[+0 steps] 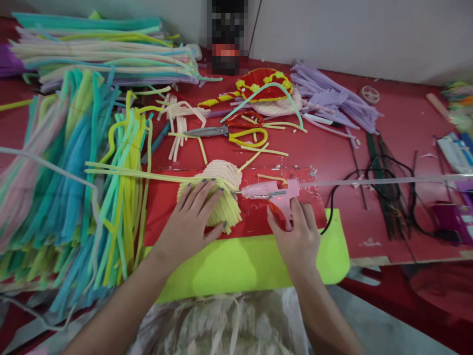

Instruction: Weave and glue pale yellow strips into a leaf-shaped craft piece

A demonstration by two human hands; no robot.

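Observation:
Under my left hand [199, 212] lies a fan-shaped piece [226, 212] of pale yellow and cream pipe cleaners set side by side. My left fingers are stretched out and press flat on it. Long pale yellow pipe cleaners [125, 171] run out from it to the left. My right hand [299, 236] is wrapped round the grip of a pink hot glue gun [275, 192]. The gun's metal nozzle points left and meets the right edge of the piece. A long clear glue stick [369, 181] sticks out of the gun's back.
Scissors [229, 130] with red and yellow handles lie beyond the piece among cut pipe cleaners. Bundles of coloured pipe cleaners [74, 158] fill the left; purple ones [332, 98] lie at the back. A black cord [369, 167] loops at right. A lime-green sheet [221, 271] lies at the front edge.

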